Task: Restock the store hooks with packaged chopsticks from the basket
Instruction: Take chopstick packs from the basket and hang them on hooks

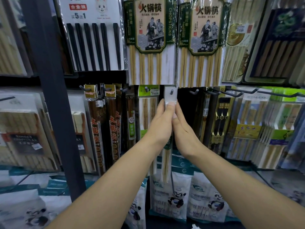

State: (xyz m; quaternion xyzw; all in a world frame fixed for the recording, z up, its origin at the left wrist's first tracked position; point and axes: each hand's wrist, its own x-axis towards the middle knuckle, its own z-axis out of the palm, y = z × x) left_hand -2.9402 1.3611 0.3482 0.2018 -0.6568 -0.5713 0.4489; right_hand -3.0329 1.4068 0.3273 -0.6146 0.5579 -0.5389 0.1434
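Both hands meet at the middle of the display rack, on a narrow chopstick package [170, 98] whose white header hangs on a short dark hook [172, 92]; the peg's tip pokes out through the hole in the header. The left hand [160, 124] grips the package from its left side, its fingertips pressed on the lower edge of the header. The right hand [183, 128] grips it from the right, one fingertip on the same edge and another pressed lower down the front. The package hangs upright between the wrists, its pale bamboo sticks showing below the hands. Just left of it on the same row hangs a green-labelled pack [148, 111], and further left are dark brown packs [97, 129] with red lettering. Just right of the held package stands a bare hook [194, 92], and longer bare hooks [239, 93] reach out toward the rack's right edge. On the row above hang two hot-pot chopstick packs [149, 30], with a pack of black chopsticks [94, 45] to their left. A dark upright post [49, 96] crosses the rack's left part. Along the rack's bottom edge sit white panda bags [171, 195].
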